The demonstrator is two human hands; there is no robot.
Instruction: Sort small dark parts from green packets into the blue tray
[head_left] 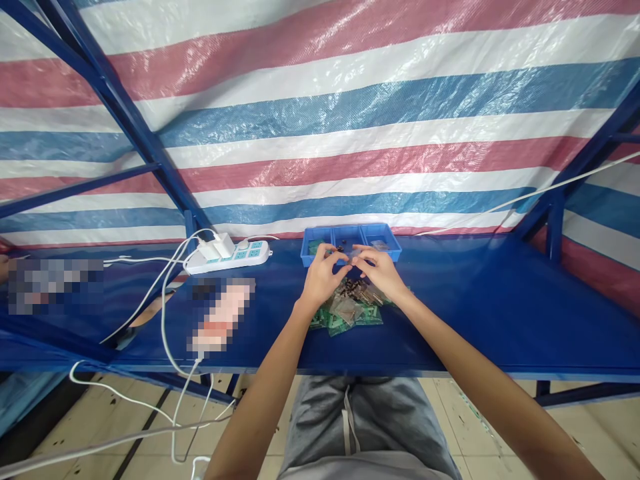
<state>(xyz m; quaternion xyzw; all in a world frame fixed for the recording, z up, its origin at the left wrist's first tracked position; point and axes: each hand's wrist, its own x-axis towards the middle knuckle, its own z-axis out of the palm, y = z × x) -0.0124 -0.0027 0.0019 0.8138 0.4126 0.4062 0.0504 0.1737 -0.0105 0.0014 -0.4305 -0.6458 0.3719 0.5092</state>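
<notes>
Spreading wide beneath everything, the blue table (500,293) gives me a hard, smooth top on which light parts would probably skid if nudged. The blue tray (393,256) sits on it just beyond my hands; it looks like thin, stiff plastic, light enough to shift by a bump, so I'd take it by its end walls. Nearer me lies the heap of green pieces (370,316), flat and probably rigid, best lifted by their edges. My left hand (320,273) and right hand (381,272) meet above the heap, at the tray's near side, thumbs and forefingers drawn to a narrow pinch. On the heap rests a clear bag (346,309), soft and likely slippery; I'd gather a fold of it. Beside it are slim metal parts (373,295), stiff, I judge, and apt to roll, and the smaller dark parts (353,287), light and easily scattered. Smallest is the small piece (351,257) between my fingertips: too tiny to name, surely almost weightless, perhaps fragile, wanting a gentle hold at its sides.
</notes>
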